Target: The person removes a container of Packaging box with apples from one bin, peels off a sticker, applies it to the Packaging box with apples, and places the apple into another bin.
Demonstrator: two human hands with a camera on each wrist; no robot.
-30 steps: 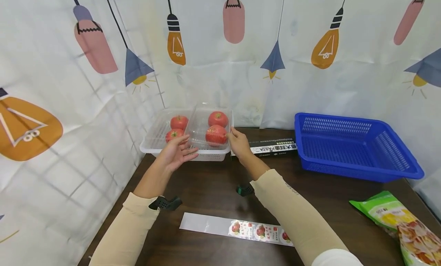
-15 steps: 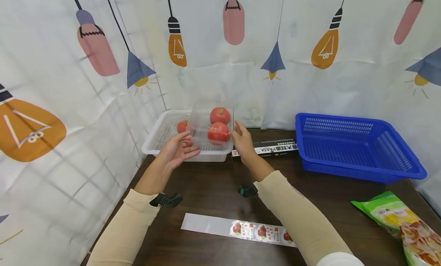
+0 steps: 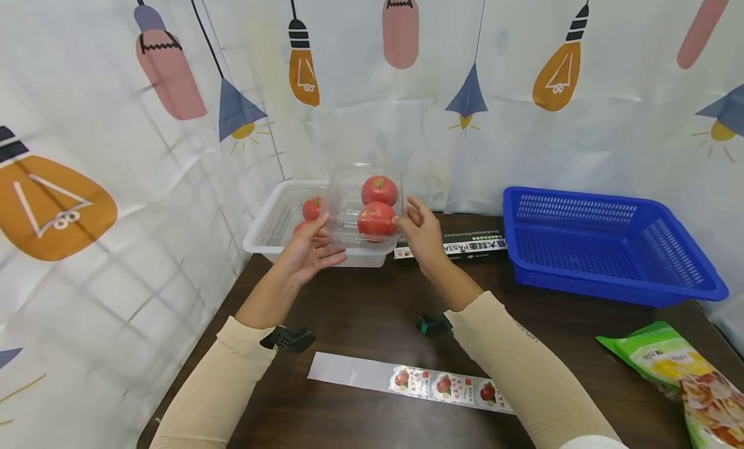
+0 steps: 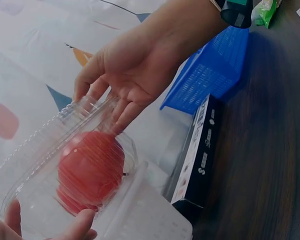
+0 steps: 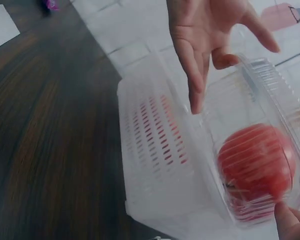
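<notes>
A clear plastic clamshell [image 3: 366, 207] with two red tomatoes inside is held between both hands, just above the right end of a white perforated basket [image 3: 268, 232]. My left hand [image 3: 308, 252] grips its left side, thumb on top and fingers beneath. My right hand [image 3: 421, 232] holds the right edge with its fingertips on the lid. In the left wrist view the right hand [image 4: 135, 75] touches the clamshell [image 4: 90, 170]. Across from it in the right wrist view, the left hand [image 5: 205, 35] is at the clamshell [image 5: 260, 165]. Two more tomatoes [image 3: 312, 207] lie in the basket.
A black pasta box [image 3: 459, 249] lies right of the white basket, and a blue basket [image 3: 604, 249] stands further right. A strip of tomato stickers [image 3: 407, 381] lies near the table's front edge. A green snack bag [image 3: 680, 371] is at the right. Curtains close the left and back.
The clamshell has risen out of the white basket and come slightly toward me, carried between both hands. Nothing else on the table has moved.
</notes>
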